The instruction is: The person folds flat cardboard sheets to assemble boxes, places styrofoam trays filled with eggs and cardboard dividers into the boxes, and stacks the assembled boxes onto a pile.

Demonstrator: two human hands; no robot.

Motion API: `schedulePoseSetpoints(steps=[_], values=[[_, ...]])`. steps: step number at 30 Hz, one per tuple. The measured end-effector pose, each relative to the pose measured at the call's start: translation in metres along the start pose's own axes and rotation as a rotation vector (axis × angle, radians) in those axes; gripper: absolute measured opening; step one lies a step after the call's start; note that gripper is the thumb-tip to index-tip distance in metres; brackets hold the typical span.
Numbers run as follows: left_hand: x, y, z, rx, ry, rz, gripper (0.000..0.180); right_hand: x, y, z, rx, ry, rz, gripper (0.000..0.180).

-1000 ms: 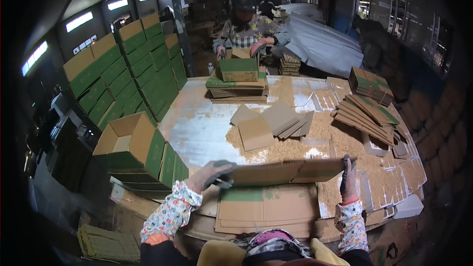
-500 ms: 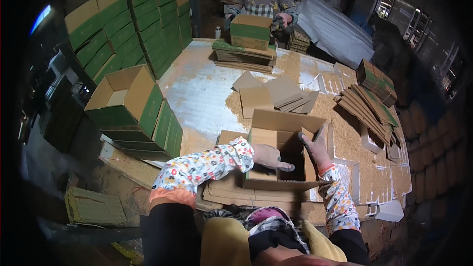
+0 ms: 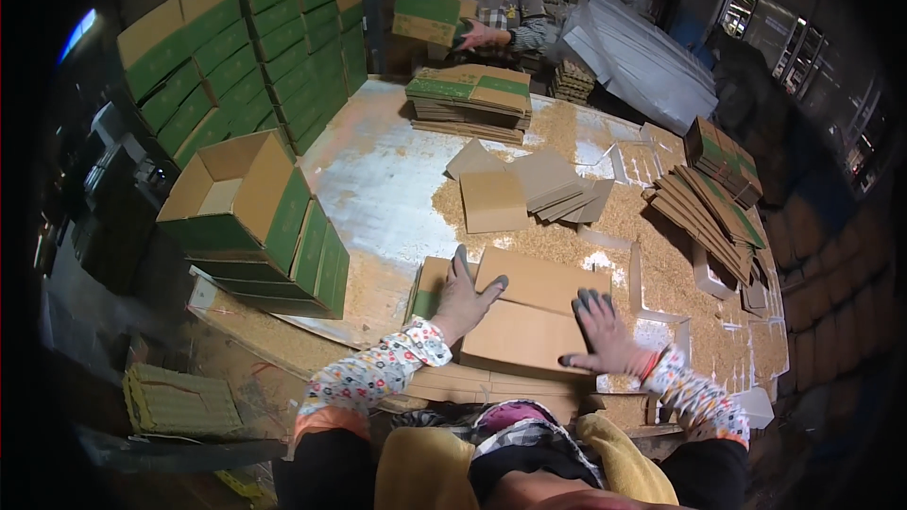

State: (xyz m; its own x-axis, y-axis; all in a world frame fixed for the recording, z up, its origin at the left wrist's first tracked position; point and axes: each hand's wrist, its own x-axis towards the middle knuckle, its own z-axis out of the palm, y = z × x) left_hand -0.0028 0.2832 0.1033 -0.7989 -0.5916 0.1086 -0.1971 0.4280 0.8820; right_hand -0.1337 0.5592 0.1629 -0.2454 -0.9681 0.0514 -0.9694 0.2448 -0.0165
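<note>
A cardboard box stands in front of me, its plain brown flaps folded down so the top is covered. Over its left edge is my left hand, thumb and fingers spread, with dark fingertips. On the right end of the same box lies my right hand, also open with fingers apart. Neither hand is closed around anything. Flattened cardboard sheets lie under and in front of the box, and a green and brown piece of cardboard shows at its left.
An open-topped green and brown box tops a stack at left; taller box stacks rise behind. Loose cardboard sheets and leaning flat cardboard lie on the sawdust-strewn table. Across it, a co-worker holds a box.
The box before me was open with my hands inside; its flaps are now down and both hands are spread on it. The co-worker's box has moved left, off the cardboard pile.
</note>
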Motion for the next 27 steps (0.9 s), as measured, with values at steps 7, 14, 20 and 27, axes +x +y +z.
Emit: schedulePoseSetpoints(steps=[7,14,20,27], values=[[0.022,-0.031,-0.018,-0.301,-0.956,-0.297,0.074,-0.061,0.058,0.126,1.527,0.176,0.446,0.081],[-0.035,-0.075,-0.064,0.676,-0.697,0.563,0.071,-0.003,0.091,0.062,1.196,0.046,0.69,0.081],[0.084,0.017,-0.002,0.2,-0.043,0.043,0.063,0.01,0.068,0.076,0.677,0.395,0.049,0.064],[0.097,-0.024,-0.014,0.255,-0.087,-0.002,0.029,-0.06,0.238,0.241,0.488,0.542,1.882,0.068]])
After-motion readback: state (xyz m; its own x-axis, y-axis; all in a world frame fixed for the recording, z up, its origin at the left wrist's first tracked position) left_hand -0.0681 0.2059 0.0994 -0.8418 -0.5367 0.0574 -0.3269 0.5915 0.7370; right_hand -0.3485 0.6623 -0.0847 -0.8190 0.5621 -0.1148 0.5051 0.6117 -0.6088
